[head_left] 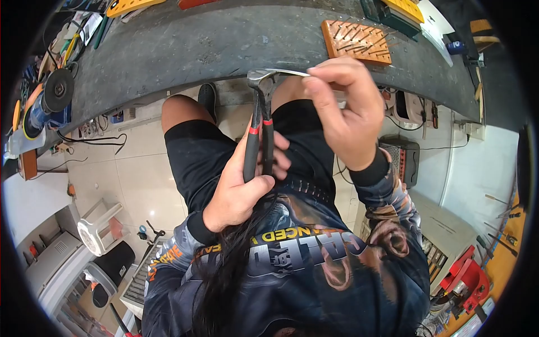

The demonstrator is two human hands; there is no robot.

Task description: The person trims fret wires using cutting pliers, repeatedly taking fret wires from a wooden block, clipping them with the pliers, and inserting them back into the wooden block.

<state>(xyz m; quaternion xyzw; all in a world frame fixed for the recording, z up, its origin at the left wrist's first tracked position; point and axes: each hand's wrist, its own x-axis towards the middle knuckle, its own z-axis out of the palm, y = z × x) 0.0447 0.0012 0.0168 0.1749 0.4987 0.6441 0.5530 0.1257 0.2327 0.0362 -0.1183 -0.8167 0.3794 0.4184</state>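
My left hand (236, 188) is wrapped round the dark grips of a pair of end-cutting pincers (259, 106) with red bands. The pincers point away from me, their metal head near the workbench's front edge. A thin, shiny metal strip (289, 71) runs from the pincers' jaws to my right hand (351, 109). Thumb and forefinger of that hand pinch its right end. The strip meets the top of the jaws; whether they clamp it I cannot make out.
Beyond my hands lies the dark workbench (236, 33). On it stands a wooden block (356, 42) with several thin metal bits. An angle grinder (53, 98) sits at the left, with cables hanging nearby. A red tool (469, 278) is at lower right.
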